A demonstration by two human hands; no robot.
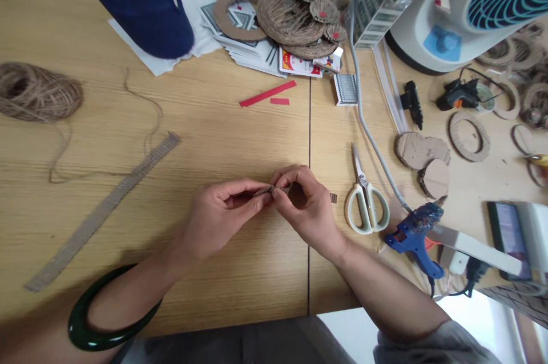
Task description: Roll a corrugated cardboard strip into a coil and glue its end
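Note:
Over the middle of the table, my left hand [229, 207] pinches a small piece of brown corrugated cardboard strip [266, 190] between thumb and fingers. My right hand [306, 204] is closed on the same strip, fingertips meeting those of the left. The strip's loose end [333, 198] sticks out to the right behind my right hand, and much of it is hidden by the fingers. To the left lies a longer flat cardboard strip [107, 210]. White-handled scissors [367, 204] rest just right of my right hand.
A blue glue gun [415, 235] lies at right, beside a grey cable [362, 110] crossing the table. Twine [51, 96], a dark blue bottle [145, 4] and red paper strips [269, 93] are farther off. Cardboard rosettes [323, 11] sit on playing cards; a fan [432, 33] stands back right.

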